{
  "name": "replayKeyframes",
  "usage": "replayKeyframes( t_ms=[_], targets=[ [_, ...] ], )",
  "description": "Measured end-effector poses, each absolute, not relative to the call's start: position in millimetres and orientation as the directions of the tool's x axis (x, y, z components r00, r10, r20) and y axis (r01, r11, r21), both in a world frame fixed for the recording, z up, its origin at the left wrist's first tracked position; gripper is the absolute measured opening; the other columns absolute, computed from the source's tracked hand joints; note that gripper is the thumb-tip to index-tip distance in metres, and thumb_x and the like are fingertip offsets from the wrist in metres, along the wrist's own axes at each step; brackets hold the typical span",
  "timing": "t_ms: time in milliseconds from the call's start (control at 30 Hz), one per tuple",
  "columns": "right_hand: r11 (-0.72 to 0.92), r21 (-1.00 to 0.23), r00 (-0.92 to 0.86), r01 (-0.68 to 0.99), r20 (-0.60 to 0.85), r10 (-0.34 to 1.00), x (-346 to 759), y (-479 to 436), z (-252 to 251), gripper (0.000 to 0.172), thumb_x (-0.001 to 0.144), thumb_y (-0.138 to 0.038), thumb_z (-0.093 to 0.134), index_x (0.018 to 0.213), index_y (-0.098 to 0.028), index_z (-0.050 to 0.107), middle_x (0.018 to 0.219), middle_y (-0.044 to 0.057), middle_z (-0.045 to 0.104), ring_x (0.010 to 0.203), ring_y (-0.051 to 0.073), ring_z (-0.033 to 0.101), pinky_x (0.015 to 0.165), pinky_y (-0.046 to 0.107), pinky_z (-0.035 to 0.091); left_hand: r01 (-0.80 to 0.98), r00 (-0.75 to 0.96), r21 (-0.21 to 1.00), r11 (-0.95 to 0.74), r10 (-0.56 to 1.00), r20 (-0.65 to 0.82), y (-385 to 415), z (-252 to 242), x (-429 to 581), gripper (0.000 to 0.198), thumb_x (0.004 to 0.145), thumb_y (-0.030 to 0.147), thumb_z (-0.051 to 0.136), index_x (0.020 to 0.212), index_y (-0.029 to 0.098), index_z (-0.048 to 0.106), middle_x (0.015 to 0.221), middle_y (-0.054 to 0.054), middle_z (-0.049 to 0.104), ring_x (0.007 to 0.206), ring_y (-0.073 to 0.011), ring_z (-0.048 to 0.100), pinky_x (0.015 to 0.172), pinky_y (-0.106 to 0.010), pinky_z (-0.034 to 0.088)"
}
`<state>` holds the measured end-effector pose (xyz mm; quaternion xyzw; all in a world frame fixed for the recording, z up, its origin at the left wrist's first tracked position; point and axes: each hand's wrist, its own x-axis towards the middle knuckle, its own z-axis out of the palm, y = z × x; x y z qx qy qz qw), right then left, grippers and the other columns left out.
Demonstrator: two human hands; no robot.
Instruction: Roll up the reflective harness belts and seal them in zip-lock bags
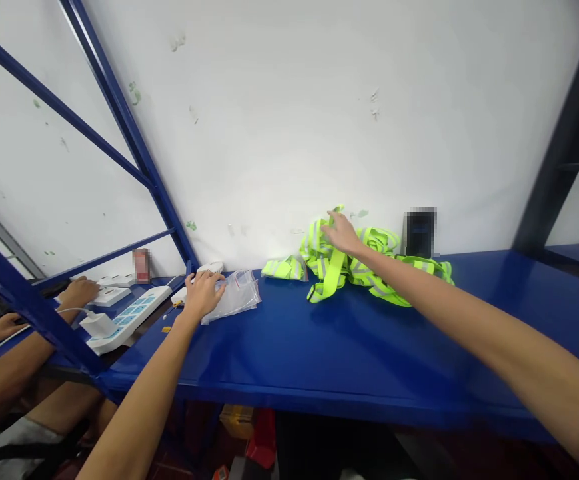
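Note:
My right hand (342, 235) reaches over a tangled pile of neon-yellow reflective straps (378, 279) against the wall. Its fingers are closed on a yellow strap (337, 267), which shows above and below the hand. My left hand (203, 295) rests at the left edge of some clear zip bags (236, 298), fingers curved and apart. A folded yellow reflective strap in a small bag (285, 268) lies between the zip bags and the pile. Behind my left hand is a round white object (210, 267).
A black device (420, 233) leans on the wall behind the pile. At left, beyond the blue frame post (134, 140), are a white power strip (132, 320) and another person's hands (79, 291). The blue shelf (289, 353) has a front edge; boxes stand below.

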<state>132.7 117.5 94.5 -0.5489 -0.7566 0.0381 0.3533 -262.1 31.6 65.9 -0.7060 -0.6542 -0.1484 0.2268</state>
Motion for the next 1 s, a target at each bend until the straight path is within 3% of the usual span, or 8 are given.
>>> replayKeyframes(
  t_ms=[67, 167, 400, 633, 733, 833, 900, 1000],
  targets=[
    [0.456, -0.327, -0.273, 0.828, 0.475, 0.837, 134, 117, 78, 0.062, 0.092, -0.044, 0.042, 0.146, -0.015, 0.033, 0.155, 0.020, 0.023, 0.130, 0.038, 0.042, 0.106, 0.053, 0.032, 0.997, 0.054, -0.071, -0.019, 0.842, 0.537, 30, 69, -253, 0.036, 0.090, 0.036, 0.037, 0.112, 0.022, 0.061, 0.112, -0.012, 0.065, 0.117, -0.0309, 0.050, 0.104, -0.051, 0.027],
    [0.475, -0.070, -0.439, 0.877, 0.284, 0.852, 130, 106, 35, 0.058, 0.093, -0.047, 0.040, 0.147, -0.026, 0.032, 0.159, 0.013, 0.014, 0.119, 0.034, 0.054, 0.103, 0.051, 0.035, 0.998, -0.033, 0.060, 0.005, 0.883, 0.468, 31, 61, -232, 0.043, 0.093, 0.038, 0.028, 0.118, 0.019, 0.057, 0.115, -0.013, 0.064, 0.114, -0.0311, 0.052, 0.098, -0.047, 0.036],
    [0.383, 0.043, -0.381, 0.923, 0.252, 0.890, 114, 93, 11, 0.056, 0.096, -0.046, 0.034, 0.146, -0.022, 0.033, 0.148, 0.025, 0.034, 0.098, 0.035, 0.065, 0.080, 0.052, 0.048, 0.986, -0.039, 0.164, 0.007, 0.980, 0.195, 36, 2, -202, 0.053, 0.093, 0.048, 0.025, 0.138, 0.026, 0.043, 0.142, -0.013, 0.046, 0.132, -0.0328, 0.041, 0.108, -0.060, 0.022],
    [0.480, 0.189, -0.516, 0.857, 0.346, 0.784, 87, 78, 60, 0.042, 0.096, -0.031, 0.035, 0.134, -0.020, 0.045, 0.152, 0.021, 0.023, 0.094, 0.029, 0.063, 0.073, 0.041, 0.048, 0.981, -0.045, 0.195, 0.012, 0.986, 0.163, 40, -5, -211, 0.052, 0.093, 0.051, 0.024, 0.138, 0.032, 0.043, 0.143, -0.010, 0.046, 0.131, -0.0311, 0.043, 0.110, -0.056, 0.024],
    [0.467, 0.253, -0.531, 0.847, 0.452, 0.717, 74, 68, 66, 0.035, 0.093, -0.020, 0.036, 0.123, -0.013, 0.053, 0.145, 0.024, 0.031, 0.102, 0.031, 0.058, 0.074, 0.039, 0.048, 0.982, -0.045, 0.188, 0.010, 0.983, 0.180, 37, -4, -207, 0.053, 0.095, 0.048, 0.018, 0.140, 0.032, 0.041, 0.143, -0.010, 0.046, 0.133, -0.0300, 0.042, 0.110, -0.057, 0.024],
    [0.634, 0.232, -0.666, 0.737, 0.403, 0.627, 61, 59, 56, 0.034, 0.091, -0.018, 0.043, 0.123, -0.014, 0.053, 0.133, 0.021, 0.044, 0.109, 0.031, 0.054, 0.082, 0.040, 0.047, 0.991, -0.056, 0.133, 0.021, 0.963, 0.264, 29, -2, -202, 0.053, 0.097, 0.042, 0.017, 0.140, 0.027, 0.043, 0.144, -0.013, 0.045, 0.135, -0.0312, 0.038, 0.110, -0.060, 0.020],
    [0.728, 0.102, -0.718, 0.677, 0.308, 0.624, 51, 59, 45, 0.041, 0.091, -0.024, 0.046, 0.132, -0.018, 0.047, 0.133, 0.017, 0.046, 0.107, 0.026, 0.057, 0.085, 0.036, 0.047, 0.997, -0.047, 0.075, 0.022, 0.931, 0.361, 25, -1, -199, 0.051, 0.097, 0.038, 0.020, 0.139, 0.023, 0.045, 0.145, -0.014, 0.043, 0.138, -0.0319, 0.034, 0.112, -0.060, 0.016],
    [0.592, -0.074, -0.562, 0.802, 0.240, 0.792, 42, 68, 31, 0.062, 0.090, -0.033, 0.050, 0.145, -0.014, 0.029, 0.141, 0.022, 0.039, 0.103, 0.026, 0.062, 0.080, 0.034, 0.050, 0.998, -0.023, 0.055, -0.002, 0.888, 0.460, 22, 0, -198, 0.049, 0.097, 0.035, 0.023, 0.139, 0.022, 0.045, 0.148, -0.012, 0.041, 0.142, -0.0308, 0.027, 0.114, -0.059, 0.011]
  ],
)
